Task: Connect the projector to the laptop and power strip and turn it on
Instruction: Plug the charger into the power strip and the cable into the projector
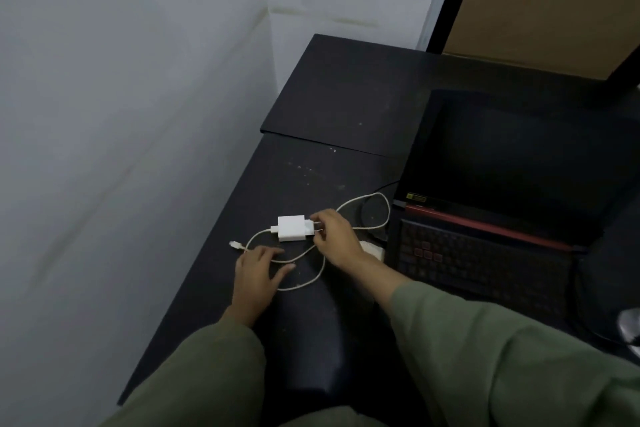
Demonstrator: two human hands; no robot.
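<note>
Head view. A white power adapter (292, 228) lies on the black desk (346, 97), at 9 o'clock from the open laptop (502, 184). The right hand (334, 239) pinches the adapter's pronged end between thumb and fingertips. The left hand (256, 270), at 7 o'clock from the adapter, rests flat with fingers spread over the looped white cable (377, 218). The cable's free connector (235, 245) lies at 9 o'clock from the adapter. A white object (375, 251) shows partly behind the right wrist; its identity cannot be told.
</note>
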